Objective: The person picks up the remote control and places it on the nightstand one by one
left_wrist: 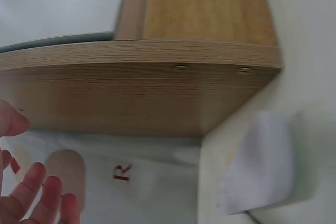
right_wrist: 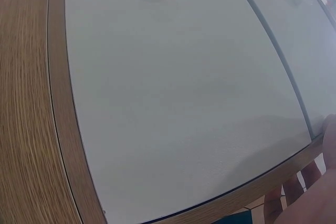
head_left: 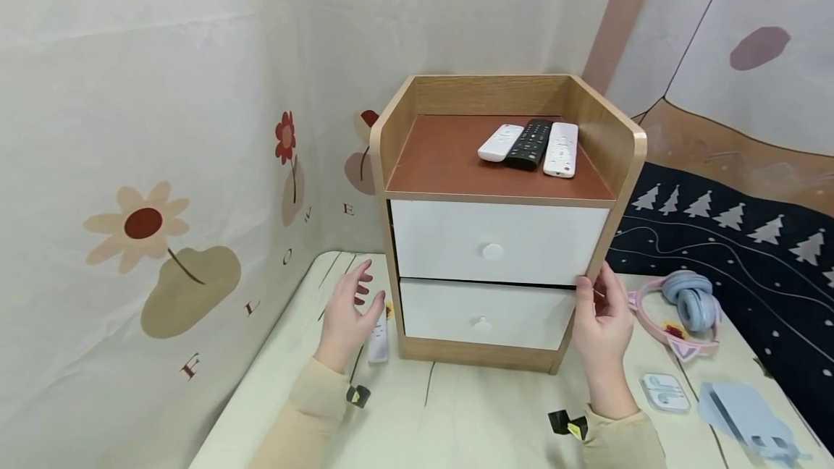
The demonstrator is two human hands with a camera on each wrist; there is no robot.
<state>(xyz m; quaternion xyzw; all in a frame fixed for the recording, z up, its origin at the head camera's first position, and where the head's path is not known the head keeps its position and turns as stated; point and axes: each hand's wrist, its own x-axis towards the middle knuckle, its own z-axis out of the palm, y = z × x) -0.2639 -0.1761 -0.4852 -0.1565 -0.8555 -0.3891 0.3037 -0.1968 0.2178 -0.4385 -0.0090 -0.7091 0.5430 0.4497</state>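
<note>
A small wooden cabinet (head_left: 478, 355) stands upright with two white drawers, an upper one (head_left: 443, 241) and a lower one (head_left: 443, 310), both pushed in and each with a round white knob. My right hand (head_left: 602, 328) grips the cabinet's right front edge, thumb at the front beside the seam between the drawers, fingers along the outer side. Off the cabinet's left side, my left hand (head_left: 345, 320) is held with fingers spread and nothing in it; its fingertips (left_wrist: 34, 174) show apart from the side panel (left_wrist: 105, 95) in the left wrist view.
On the brown top lie a short white remote (head_left: 500, 142), a black remote (head_left: 531, 143) and a longer white remote (head_left: 561, 150). Another white remote (head_left: 378, 342) lies left of the cabinet. Headphones (head_left: 696, 302), an earphone case (head_left: 664, 391) and a pale blue flat item (head_left: 749, 418) are at right.
</note>
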